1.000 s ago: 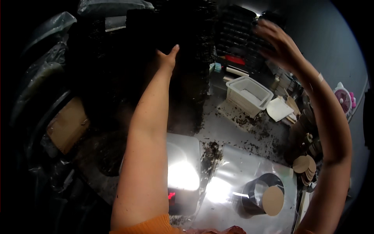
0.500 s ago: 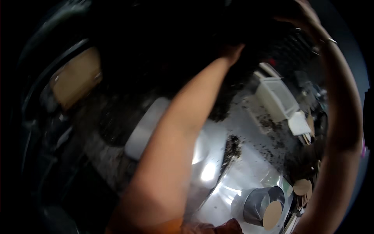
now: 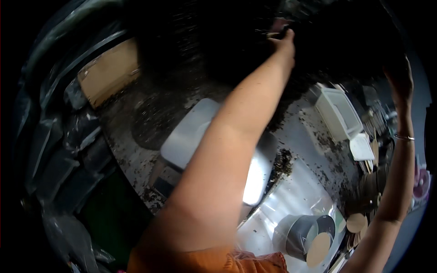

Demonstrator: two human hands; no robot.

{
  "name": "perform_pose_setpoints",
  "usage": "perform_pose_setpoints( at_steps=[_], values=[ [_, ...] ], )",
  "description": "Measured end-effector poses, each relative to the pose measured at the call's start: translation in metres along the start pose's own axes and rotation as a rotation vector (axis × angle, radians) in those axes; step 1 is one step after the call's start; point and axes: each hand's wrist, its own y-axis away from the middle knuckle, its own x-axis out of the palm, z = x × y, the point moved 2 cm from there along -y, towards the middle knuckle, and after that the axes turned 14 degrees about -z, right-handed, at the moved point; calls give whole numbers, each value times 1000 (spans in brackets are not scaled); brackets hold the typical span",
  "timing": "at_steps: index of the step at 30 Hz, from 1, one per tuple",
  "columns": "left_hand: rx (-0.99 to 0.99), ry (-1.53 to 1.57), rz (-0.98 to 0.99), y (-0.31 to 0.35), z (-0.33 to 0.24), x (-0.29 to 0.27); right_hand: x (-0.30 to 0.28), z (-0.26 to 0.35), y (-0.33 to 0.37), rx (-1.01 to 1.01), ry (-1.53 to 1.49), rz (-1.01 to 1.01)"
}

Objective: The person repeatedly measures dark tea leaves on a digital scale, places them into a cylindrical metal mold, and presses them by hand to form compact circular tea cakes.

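Bulky black mass (image 3: 348, 43) separates left hand (image 3: 284, 44) from right hand (image 3: 402, 84), grip indiscernible; left forearm (image 3: 230, 141) crosses silver metal plate (image 3: 189, 132); brown cardboard (image 3: 109, 73) near tabletop's (image 3: 295, 133) left edge.

We're looking down and forward from the wearer's head, one wide fisheye view, table (image 3: 297, 126) across mid-frame, left arm (image 3: 233, 141) looming close from the lower edge, corners falling to black!
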Motion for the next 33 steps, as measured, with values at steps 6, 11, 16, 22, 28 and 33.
perform_pose_setpoints(
  at_steps=[6, 11, 16, 22, 28, 33],
  values=[
    [132, 27, 443, 35, -69, -28, -38, 27, -31, -438, 531, -128],
    [351, 75, 891, 94, -197, -144, -26, 81, -74, -639, 341, -165],
    [386, 177, 585, 30, -200, -293, 15, 270, -97, 89, -595, 39],
    [28, 28, -94, 7, -139, -490, 131, 451, -65, 56, -625, 418],
    [502, -509, -390, 21, -205, -530, 109, 465, -101, 106, -794, 402],
    [2050, -820, 116, 149, -262, -378, 102, 443, -75, 523, -914, 319]
  ],
)
